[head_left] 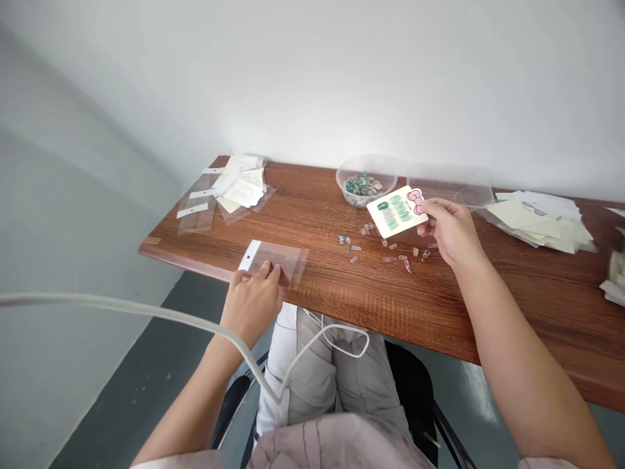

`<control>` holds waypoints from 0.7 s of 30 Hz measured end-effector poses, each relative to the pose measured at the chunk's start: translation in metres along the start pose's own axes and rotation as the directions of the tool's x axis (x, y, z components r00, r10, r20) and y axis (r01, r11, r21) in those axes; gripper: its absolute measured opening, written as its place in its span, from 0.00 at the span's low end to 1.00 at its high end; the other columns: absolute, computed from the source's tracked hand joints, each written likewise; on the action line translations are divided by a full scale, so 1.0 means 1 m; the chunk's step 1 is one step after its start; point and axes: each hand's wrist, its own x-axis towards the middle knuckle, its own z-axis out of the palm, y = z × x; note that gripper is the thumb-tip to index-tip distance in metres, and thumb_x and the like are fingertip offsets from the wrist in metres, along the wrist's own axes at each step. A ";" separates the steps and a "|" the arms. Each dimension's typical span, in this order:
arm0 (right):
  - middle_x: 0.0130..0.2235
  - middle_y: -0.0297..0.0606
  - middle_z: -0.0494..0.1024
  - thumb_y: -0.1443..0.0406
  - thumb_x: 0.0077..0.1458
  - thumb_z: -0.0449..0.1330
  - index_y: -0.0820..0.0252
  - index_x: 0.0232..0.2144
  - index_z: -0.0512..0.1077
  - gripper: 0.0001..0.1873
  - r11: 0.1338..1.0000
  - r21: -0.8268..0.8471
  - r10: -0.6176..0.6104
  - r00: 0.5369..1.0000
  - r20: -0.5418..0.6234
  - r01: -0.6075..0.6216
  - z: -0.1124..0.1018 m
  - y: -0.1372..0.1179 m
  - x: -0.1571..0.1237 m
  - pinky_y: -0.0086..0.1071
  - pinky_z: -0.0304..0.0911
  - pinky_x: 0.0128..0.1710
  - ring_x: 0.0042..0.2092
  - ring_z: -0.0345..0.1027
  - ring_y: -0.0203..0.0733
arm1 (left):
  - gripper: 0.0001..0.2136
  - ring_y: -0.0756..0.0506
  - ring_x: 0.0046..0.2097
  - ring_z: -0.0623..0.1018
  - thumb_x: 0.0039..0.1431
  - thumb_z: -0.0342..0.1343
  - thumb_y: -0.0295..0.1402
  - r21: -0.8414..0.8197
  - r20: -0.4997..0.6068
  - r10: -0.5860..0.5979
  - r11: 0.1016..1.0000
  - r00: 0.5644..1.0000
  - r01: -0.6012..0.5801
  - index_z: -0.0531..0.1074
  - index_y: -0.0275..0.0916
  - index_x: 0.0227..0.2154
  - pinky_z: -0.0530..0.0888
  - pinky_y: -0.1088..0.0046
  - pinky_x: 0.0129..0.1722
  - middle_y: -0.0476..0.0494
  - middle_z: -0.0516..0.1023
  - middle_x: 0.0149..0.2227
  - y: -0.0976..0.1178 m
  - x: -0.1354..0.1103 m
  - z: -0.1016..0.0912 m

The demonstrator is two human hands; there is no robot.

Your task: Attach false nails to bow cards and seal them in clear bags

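Note:
My right hand [452, 229] pinches the right end of a cream card [396, 212], raised and tilted above the table. The card bears rows of green press-on nails and a pink bow print by my thumb. On the left, the fingertips of my left hand [256, 296] lie on a clear plastic bag [288, 259] with a white header strip, flat near the table's front edge. Its fingers are partly stretched, pressing on the bag rather than wrapped around it. Several loose press-on nails [389, 259], pink, clear, green and bluish, are scattered below the card.
A clear round tub [342, 189] of green and pale nails stands at the back, beside a clear plastic box [452, 192]. Cards in bags [241, 192] lie at the far left; a pile of cards [547, 225] is at right. A white cable [146, 311] crosses before my left forearm.

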 end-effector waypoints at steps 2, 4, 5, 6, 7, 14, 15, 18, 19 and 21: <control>0.22 0.31 0.75 0.62 0.50 0.69 0.58 0.26 0.78 0.06 1.000 0.004 0.000 1.000 -0.015 0.000 -0.001 0.000 0.002 0.25 0.61 0.21 0.21 0.65 0.31 | 0.17 0.38 0.39 0.85 0.71 0.43 0.31 -0.046 -0.085 -0.036 0.998 0.996 0.032 0.79 0.35 0.41 0.71 0.47 0.56 0.32 0.84 0.50 -0.002 -0.003 -0.003; 0.22 0.31 0.75 0.62 0.49 0.69 0.58 0.25 0.78 0.06 1.000 0.007 -0.003 1.000 -0.031 0.003 -0.001 0.000 0.002 0.25 0.60 0.21 0.20 0.64 0.30 | 0.18 0.34 0.48 0.84 0.73 0.45 0.39 -0.093 -0.186 -0.043 0.995 0.982 0.026 0.78 0.35 0.42 0.65 0.40 0.62 0.29 0.81 0.55 -0.009 -0.005 0.000; 0.22 0.31 0.75 0.62 0.48 0.69 0.58 0.25 0.78 0.06 1.000 0.008 -0.004 0.999 -0.038 0.004 -0.001 -0.001 0.002 0.25 0.60 0.21 0.20 0.64 0.30 | 0.19 0.31 0.55 0.82 0.73 0.46 0.43 -0.112 -0.212 -0.012 0.994 0.977 -0.012 0.78 0.35 0.45 0.62 0.37 0.65 0.26 0.77 0.61 -0.013 -0.006 0.004; 0.22 0.31 0.75 0.62 0.48 0.69 0.58 0.25 0.78 0.06 1.000 0.008 -0.002 0.999 -0.042 0.002 0.000 -0.001 0.002 0.25 0.59 0.20 0.20 0.64 0.30 | 0.22 0.29 0.59 0.79 0.73 0.45 0.46 -0.146 -0.201 0.058 0.985 0.978 -0.088 0.77 0.35 0.47 0.63 0.37 0.65 0.25 0.74 0.64 -0.018 -0.008 0.010; 0.22 0.31 0.75 0.62 0.48 0.69 0.58 0.25 0.78 0.06 1.000 0.008 -0.001 0.999 -0.045 0.001 0.000 -0.002 0.002 0.25 0.59 0.20 0.20 0.64 0.30 | 0.24 0.30 0.61 0.78 0.73 0.45 0.48 -0.191 -0.163 0.131 0.968 0.978 -0.161 0.76 0.34 0.53 0.67 0.42 0.64 0.26 0.73 0.65 -0.023 -0.010 0.015; 0.23 0.31 0.75 0.61 0.48 0.70 0.57 0.25 0.78 0.07 1.000 0.003 -0.025 0.999 -0.022 0.025 0.001 -0.003 0.000 0.27 0.60 0.20 0.21 0.64 0.31 | 0.25 0.28 0.54 0.82 0.68 0.57 0.47 -0.103 -0.184 0.261 0.954 0.948 -0.283 0.73 0.33 0.59 0.79 0.48 0.51 0.23 0.77 0.61 -0.028 -0.024 0.033; 0.23 0.31 0.75 0.61 0.47 0.70 0.57 0.25 0.78 0.07 1.000 0.006 -0.028 0.999 -0.022 0.028 0.001 -0.003 0.000 0.27 0.60 0.20 0.21 0.64 0.31 | 0.21 0.30 0.52 0.83 0.69 0.57 0.42 -0.079 -0.211 0.287 0.948 0.934 -0.309 0.75 0.34 0.57 0.80 0.50 0.49 0.24 0.79 0.59 -0.025 -0.025 0.032; 0.22 0.31 0.74 0.62 0.47 0.70 0.57 0.25 0.78 0.06 1.000 0.018 -0.025 0.999 -0.031 0.026 0.002 -0.005 -0.001 0.26 0.60 0.20 0.21 0.64 0.31 | 0.12 0.35 0.46 0.85 0.70 0.56 0.33 -0.047 -0.291 0.357 0.921 0.888 -0.386 0.79 0.35 0.51 0.82 0.56 0.45 0.30 0.83 0.54 -0.021 -0.029 0.030; 0.22 0.32 0.75 0.62 0.47 0.70 0.57 0.24 0.78 0.06 1.000 0.017 -0.023 0.999 -0.036 0.023 0.003 -0.006 -0.001 0.26 0.60 0.20 0.21 0.64 0.31 | 0.11 0.36 0.45 0.86 0.70 0.56 0.31 -0.068 -0.309 0.355 0.917 0.882 -0.393 0.79 0.36 0.49 0.82 0.57 0.44 0.33 0.84 0.53 -0.021 -0.031 0.030; 0.22 0.32 0.75 0.63 0.47 0.70 0.58 0.24 0.78 0.06 1.000 0.012 -0.017 0.999 -0.039 0.017 0.003 -0.006 -0.001 0.26 0.60 0.20 0.21 0.64 0.30 | 0.09 0.39 0.43 0.86 0.70 0.55 0.29 -0.176 -0.336 0.296 0.913 0.894 -0.369 0.80 0.39 0.46 0.82 0.61 0.42 0.39 0.86 0.50 -0.021 -0.034 0.029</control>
